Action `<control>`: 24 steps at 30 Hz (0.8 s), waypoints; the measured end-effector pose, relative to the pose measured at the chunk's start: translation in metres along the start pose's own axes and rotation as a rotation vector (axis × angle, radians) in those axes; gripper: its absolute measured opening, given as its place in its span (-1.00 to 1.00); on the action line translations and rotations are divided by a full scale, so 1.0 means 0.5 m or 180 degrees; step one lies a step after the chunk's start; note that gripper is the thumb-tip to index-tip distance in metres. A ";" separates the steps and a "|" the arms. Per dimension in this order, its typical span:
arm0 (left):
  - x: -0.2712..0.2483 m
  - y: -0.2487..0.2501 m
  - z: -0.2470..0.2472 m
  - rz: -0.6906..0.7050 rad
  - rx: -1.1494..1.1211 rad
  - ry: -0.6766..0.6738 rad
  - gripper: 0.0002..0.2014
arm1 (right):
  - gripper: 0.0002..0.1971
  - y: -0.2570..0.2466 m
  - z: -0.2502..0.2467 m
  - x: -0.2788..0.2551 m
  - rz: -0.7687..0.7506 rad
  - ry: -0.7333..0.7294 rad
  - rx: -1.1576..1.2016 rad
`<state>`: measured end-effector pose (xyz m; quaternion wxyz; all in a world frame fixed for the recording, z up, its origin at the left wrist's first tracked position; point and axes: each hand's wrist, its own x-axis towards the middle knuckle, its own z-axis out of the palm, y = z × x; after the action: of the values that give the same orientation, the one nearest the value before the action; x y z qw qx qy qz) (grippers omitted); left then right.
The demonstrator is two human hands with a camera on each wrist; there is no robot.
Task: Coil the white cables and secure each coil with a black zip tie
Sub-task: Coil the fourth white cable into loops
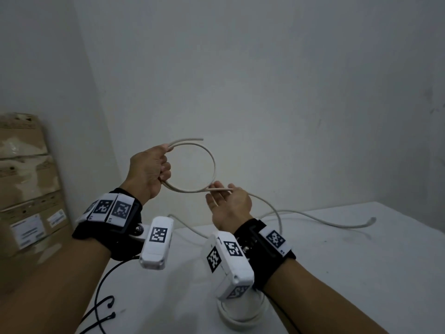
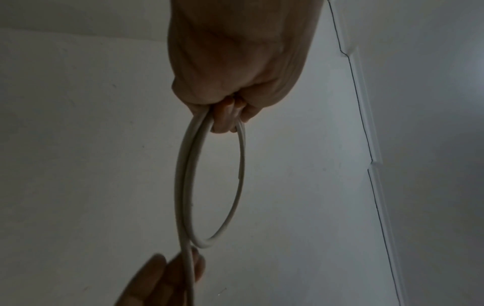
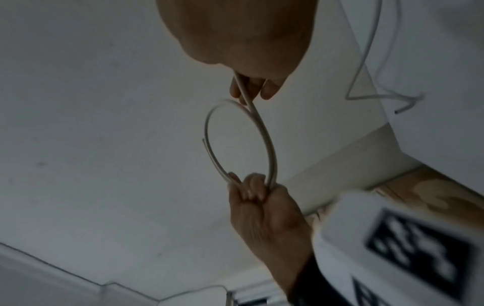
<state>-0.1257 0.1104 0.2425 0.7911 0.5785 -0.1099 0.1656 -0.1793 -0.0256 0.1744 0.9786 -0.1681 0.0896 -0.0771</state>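
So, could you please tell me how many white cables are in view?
2: the looped cable gripped by the left hand, running across the right hand onto the table; the coiled cable on the table beneath the right wrist. Others may be hidden.

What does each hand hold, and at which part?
Left hand grips the white cable where its loop closes; right hand supports the trailing length across its fingers.

no legible text. box labels [image 1: 27, 231] too blurred; wrist markers [image 1: 158, 235] show only black-white square codes.
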 end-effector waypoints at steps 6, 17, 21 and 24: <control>-0.013 -0.025 -0.023 -0.0057 -0.0260 0.0299 -0.86 | -0.83 -0.021 -0.041 0.031 -0.0599 0.0166 -0.0467; -0.040 -0.067 -0.041 0.0053 0.0039 0.0138 -0.85 | -0.81 -0.028 -0.117 0.059 -0.1294 -0.0087 -0.2467; -0.051 -0.079 -0.059 -0.0251 -0.0127 -0.0106 -0.87 | -0.73 -0.054 -0.116 0.070 -0.1323 -0.0787 -0.3234; -0.055 -0.082 -0.064 -0.0329 -0.0082 -0.0188 -0.86 | -0.59 -0.069 -0.112 0.075 -0.1334 -0.1165 -0.3744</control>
<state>-0.1357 0.1260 0.1865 0.8024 0.5778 -0.1054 0.1060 -0.1585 -0.0823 0.1288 0.6869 -0.7002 -0.0861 -0.1746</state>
